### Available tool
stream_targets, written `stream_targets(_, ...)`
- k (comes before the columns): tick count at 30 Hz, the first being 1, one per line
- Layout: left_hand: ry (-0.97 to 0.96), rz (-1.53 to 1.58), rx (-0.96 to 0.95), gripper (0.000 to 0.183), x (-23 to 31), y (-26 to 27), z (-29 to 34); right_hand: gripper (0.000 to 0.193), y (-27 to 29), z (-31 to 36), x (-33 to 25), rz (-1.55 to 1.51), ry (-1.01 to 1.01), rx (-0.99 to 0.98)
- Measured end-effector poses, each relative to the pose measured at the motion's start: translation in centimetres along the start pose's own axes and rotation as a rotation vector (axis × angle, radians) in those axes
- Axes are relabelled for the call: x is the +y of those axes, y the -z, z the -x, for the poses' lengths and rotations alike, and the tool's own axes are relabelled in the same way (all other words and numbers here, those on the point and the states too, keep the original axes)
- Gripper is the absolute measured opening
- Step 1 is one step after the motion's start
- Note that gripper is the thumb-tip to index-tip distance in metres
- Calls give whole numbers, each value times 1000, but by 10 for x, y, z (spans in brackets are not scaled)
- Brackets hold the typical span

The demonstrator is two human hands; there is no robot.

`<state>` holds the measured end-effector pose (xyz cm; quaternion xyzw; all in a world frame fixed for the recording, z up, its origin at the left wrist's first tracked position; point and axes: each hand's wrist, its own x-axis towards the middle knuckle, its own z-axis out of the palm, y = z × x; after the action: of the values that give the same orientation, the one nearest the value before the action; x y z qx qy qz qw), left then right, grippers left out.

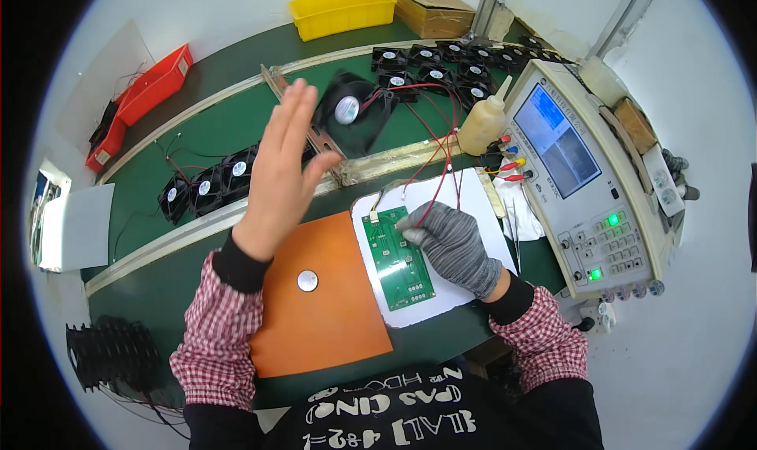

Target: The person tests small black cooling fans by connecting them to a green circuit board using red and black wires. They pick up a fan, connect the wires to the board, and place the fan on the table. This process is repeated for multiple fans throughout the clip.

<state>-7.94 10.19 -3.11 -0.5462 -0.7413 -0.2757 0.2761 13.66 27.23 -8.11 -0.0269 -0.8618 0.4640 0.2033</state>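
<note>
Left hand [277,170] is bare and wide open from where I'm standing, fingers straight up, thumb sticking out. Right beside it there's a black fan [347,111], tilted and kinda blurry, can't tell if they're touching. Gloved right hand [457,249] has its fingertips pinched on some red wires [434,197] over the upper part of a green circuit board [398,265]. Board's lying on a white sheet [473,194], next to an orange mat [331,324] on the tabletop [173,268].
</note>
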Motion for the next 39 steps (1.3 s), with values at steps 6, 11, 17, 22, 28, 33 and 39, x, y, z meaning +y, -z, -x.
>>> stream_targets(6, 393, -190, -383, 95, -63, -23, 24, 22, 0, -3, -7, 83, 224, 274)
stream_targets(11, -112, 391, -255, 67, 39, 27, 1, 58, 5, 5, -16, 171, 308, 165)
stream_targets(17, -604, 585, -808, 38, 108, 98, 54, 54, -15, 2, -14, 241, 656, -112)
stream_targets(22, 111, -271, -524, 48, 40, 128, 59, 29, 10, -5, -18, 685, 359, -96)
stream_targets(28, -11, -35, -171, 47, 39, 116, 86, 15, 7, -2, -7, 140, -24, -79)
stream_targets(33, -74, 135, -565, 34, 58, 100, 91, 16, -3, -3, -2, 30, 24, -77)
stream_targets(39, 319, 542, -510, 88, 43, 96, 101, 21, -9, 1, 0, 337, 141, -23)
